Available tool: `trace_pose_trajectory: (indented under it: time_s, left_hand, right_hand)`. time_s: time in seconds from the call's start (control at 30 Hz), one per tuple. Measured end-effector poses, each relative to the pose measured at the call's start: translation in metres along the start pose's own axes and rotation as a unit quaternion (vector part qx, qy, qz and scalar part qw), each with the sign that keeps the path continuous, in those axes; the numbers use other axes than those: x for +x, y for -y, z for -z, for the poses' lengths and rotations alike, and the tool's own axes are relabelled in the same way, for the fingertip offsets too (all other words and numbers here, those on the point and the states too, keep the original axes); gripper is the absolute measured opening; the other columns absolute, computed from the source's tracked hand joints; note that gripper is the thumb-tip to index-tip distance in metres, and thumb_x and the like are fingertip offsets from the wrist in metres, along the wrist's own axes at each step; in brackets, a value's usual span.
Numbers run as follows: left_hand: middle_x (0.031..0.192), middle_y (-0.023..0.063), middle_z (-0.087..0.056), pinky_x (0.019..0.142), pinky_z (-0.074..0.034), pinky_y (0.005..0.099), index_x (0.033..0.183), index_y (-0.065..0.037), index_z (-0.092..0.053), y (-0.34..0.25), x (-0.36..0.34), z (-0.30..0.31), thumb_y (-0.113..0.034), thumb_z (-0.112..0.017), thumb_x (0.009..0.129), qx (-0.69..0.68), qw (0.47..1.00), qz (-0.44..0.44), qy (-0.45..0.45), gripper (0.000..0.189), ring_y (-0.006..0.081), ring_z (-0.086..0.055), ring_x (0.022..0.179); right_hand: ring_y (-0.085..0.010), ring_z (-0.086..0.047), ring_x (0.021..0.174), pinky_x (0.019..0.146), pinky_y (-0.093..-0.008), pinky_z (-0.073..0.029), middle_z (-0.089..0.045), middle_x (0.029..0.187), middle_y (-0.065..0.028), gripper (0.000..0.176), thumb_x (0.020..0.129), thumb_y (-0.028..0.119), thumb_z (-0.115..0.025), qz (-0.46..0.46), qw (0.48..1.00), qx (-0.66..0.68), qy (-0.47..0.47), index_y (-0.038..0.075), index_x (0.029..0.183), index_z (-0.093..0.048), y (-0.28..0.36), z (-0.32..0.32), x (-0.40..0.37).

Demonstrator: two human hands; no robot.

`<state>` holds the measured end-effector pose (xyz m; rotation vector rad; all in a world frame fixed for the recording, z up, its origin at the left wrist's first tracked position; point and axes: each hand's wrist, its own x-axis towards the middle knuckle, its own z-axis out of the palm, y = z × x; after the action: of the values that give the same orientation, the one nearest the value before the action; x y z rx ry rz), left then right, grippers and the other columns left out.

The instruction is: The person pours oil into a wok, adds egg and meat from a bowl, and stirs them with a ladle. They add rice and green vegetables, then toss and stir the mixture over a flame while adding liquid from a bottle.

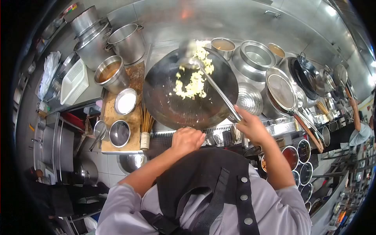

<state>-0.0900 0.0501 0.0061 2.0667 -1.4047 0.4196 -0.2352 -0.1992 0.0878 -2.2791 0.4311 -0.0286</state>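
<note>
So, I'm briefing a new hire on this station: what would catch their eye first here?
The big dark wok in the middle, with yellow food heaped toward its far side. The right hand holds a long ladle over it, and the left hand grips the near rim. Steel pots crowd the upper left.

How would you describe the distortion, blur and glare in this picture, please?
Head view: the fisheye lens curves the edges and blackens the corners; the ladle and egg above the wok are motion-blurred; glare whitens the steel wall at top right; the lower left lies in shadow.
</note>
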Motion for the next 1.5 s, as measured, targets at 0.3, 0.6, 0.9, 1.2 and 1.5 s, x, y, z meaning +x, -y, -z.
trace_pose_trajectory:
  time_s: [0.3, 0.6, 0.9, 1.2, 1.5]
  left_hand:
    - [0.066, 0.0104, -0.061, 0.062, -0.047, 0.0486, 0.07, -0.01, -0.057, 0.039, 0.047, -0.036, -0.027, -0.066, 0.09, -0.006, 0.997, 0.006, -0.083, 0.028, 0.0345, -0.062, 0.067]
    - [0.067, 0.0114, -0.062, 0.061, -0.05, 0.0471, 0.07, -0.01, -0.062, 0.01, 0.037, 0.023, -0.029, -0.067, 0.089, -0.011, 0.999, 0.039, 0.014, 0.027, 0.0336, -0.063, 0.066]
    - [0.065, 0.0089, -0.062, 0.059, -0.049, 0.0445, 0.067, -0.012, -0.064, 0.01, -0.031, -0.016, -0.029, -0.072, 0.084, -0.009, 1.0, 0.024, -0.011, 0.026, 0.0302, -0.062, 0.064]
    - [0.071, 0.0125, -0.062, 0.065, -0.047, 0.049, 0.071, -0.008, -0.06, 0.055, 0.047, -0.019, -0.029, -0.067, 0.089, -0.038, 0.997, 0.015, -0.063, 0.029, 0.0346, -0.061, 0.069]
    - [0.067, 0.0105, -0.062, 0.059, -0.047, 0.0467, 0.067, -0.01, -0.062, 0.038, 0.024, 0.013, -0.027, -0.069, 0.087, -0.051, 0.998, 0.025, -0.013, 0.027, 0.0333, -0.061, 0.064]
  right_hand:
    - [-0.0135, -0.055, 0.054, 0.055, -0.0314, -0.047, -0.061, 0.068, -0.0046, 0.06, 0.087, 0.01, -0.067, -0.041, 0.997, -0.051, 0.027, 0.007, 0.145, -0.051, -0.007, 0.036, -0.026]
    - [-0.009, -0.054, 0.056, 0.054, -0.0266, -0.048, -0.064, 0.072, -0.0002, 0.062, 0.086, 0.004, -0.065, -0.116, 0.984, 0.117, 0.075, 0.012, 0.147, -0.054, 0.006, 0.057, -0.073]
    - [-0.0295, -0.064, 0.065, 0.067, -0.0429, -0.052, -0.066, 0.073, -0.0156, 0.061, 0.085, 0.007, -0.065, 0.074, 0.993, -0.074, -0.055, 0.012, 0.145, -0.053, -0.003, -0.028, 0.006]
    - [-0.0147, -0.057, 0.057, 0.058, -0.0306, -0.05, -0.066, 0.077, -0.0067, 0.066, 0.086, 0.007, -0.068, -0.102, 0.992, -0.016, 0.072, 0.014, 0.149, -0.05, 0.042, 0.023, -0.033]
    - [-0.0135, -0.052, 0.056, 0.061, -0.0292, -0.048, -0.053, 0.06, -0.0066, 0.068, 0.091, 0.006, -0.067, -0.037, 0.988, 0.084, -0.124, 0.012, 0.153, -0.041, -0.025, -0.091, -0.072]
